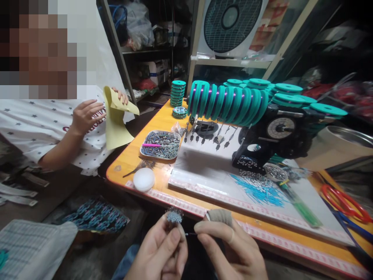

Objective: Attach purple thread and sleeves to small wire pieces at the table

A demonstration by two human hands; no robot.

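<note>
Low in the picture, in front of the table edge, both my hands are closed in pinches. My left hand grips a small bundle of bluish-grey beads that sticks up above the fingers. My right hand has its fingertip against the left hand's and pinches a thin dark thread or pin between them; its index finger wears a grey cloth wrap. The orange table lies just beyond my hands.
A metal tray of beads, a white round lid, a white board with blue pins, teal spools, a black machine and red scissors. Another person at the left holds yellow paper.
</note>
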